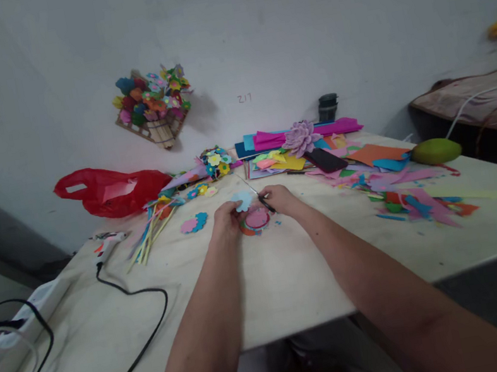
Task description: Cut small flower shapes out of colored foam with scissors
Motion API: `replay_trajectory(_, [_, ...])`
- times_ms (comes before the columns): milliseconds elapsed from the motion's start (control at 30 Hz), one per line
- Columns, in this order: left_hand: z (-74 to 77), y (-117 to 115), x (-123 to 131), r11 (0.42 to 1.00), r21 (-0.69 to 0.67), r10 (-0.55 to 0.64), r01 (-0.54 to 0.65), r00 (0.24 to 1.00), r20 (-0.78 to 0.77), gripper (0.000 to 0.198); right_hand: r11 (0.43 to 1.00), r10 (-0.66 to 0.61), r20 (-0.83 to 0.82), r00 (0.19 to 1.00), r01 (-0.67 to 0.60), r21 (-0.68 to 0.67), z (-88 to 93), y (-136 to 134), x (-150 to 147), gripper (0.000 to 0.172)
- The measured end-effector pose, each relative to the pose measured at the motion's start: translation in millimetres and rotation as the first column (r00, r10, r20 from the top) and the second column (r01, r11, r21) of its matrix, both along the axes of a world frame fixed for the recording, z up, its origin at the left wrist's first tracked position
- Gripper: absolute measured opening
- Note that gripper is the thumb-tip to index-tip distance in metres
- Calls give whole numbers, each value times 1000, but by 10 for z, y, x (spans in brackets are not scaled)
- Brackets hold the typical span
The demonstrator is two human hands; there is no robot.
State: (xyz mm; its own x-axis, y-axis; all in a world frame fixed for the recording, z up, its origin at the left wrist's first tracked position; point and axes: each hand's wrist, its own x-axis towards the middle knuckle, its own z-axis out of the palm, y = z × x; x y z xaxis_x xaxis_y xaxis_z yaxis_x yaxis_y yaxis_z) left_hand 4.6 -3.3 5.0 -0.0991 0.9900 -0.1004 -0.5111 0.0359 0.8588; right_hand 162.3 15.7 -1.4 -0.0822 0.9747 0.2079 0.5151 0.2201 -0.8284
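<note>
Between the fingers of my left hand (226, 217) is a light blue flower cutout (243, 200) with a scalloped edge. My right hand (278, 199) is closed on a pair of scissors (264, 201), whose thin blades point up and to the left, just right of the cutout. Below both hands lies a round pink piece (257, 218) in a ring, with small colored scraps (278, 223) around it. Pink and blue scalloped cutouts (194, 223) lie together to the left of my left hand.
A glue gun (108, 246) with a black cord and a power strip (35, 313) are at left. Behind them sits a red plastic bag (110, 194). Colored sheets and scraps (417, 201) spread across the right, with a dark phone (327, 160) and a green-yellow fruit-like object (436, 151).
</note>
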Motion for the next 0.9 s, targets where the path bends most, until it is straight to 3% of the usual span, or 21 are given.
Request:
replay_trajectory(200, [-36, -13, -24, 992, 55, -106, 110, 992, -67, 18, 997, 14, -307, 952, -37, -69, 109, -54, 25, 34])
replay_trajectory(267, [-42, -12, -23, 989, 67, -129, 135, 988, -88, 21, 994, -5, -323, 946, -30, -104, 149, -73, 43, 37])
replay_trajectory(333, [-44, -13, -23, 987, 67, -138, 144, 986, -97, 21, 990, -86, -193, 977, 62, -125, 179, -83, 76, 43])
replay_trajectory(400, [-42, -16, -22, 988, 63, -136, 142, 986, -96, 21, 978, -189, 65, 980, 194, -76, 198, -90, 116, 44])
replay_trajectory(533, [-34, -27, -20, 990, 65, -118, 123, 990, -82, 23, 963, -254, 492, 832, 267, 46, 215, -120, 166, 30])
replay_trajectory(667, [-20, -42, -7, 990, 60, -122, 128, 989, -81, 25, 970, -203, 630, 750, 242, 25, 220, -153, 157, 34])
replay_trajectory(900, [-11, -65, 24, 989, 56, -131, 138, 984, -122, 25, 979, -170, 697, 696, 201, 37, 226, -180, 111, 35])
